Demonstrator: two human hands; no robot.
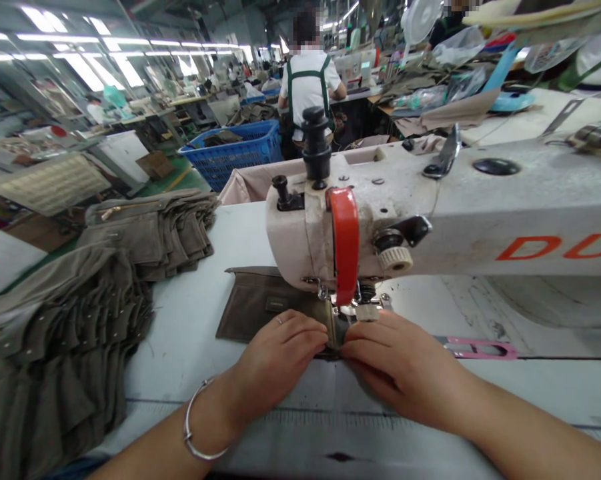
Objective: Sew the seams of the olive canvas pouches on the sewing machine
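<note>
A dark olive fabric panel (247, 303) with a small label and a zipper along its right side lies under the head of a sewing machine (300, 227). My left hand (283, 350) is closed, its fingertips gripping the panel's zipper side just in front of the presser foot. Close beside it, my right hand (400, 357) pinches the right edge of the same panel, fingers bent together. The needle area is partly hidden by the orange guard (345, 243) and my fingers. Pink-handled thread snips (485, 348) lie just right of my right hand.
Stacks of olive fabric pieces (65, 320) cover the table's left side. A ruler strip (300, 419) runs along the front of the white table. Behind the machine stand a blue crate (235, 150) and a person in a white shirt (307, 87), back turned.
</note>
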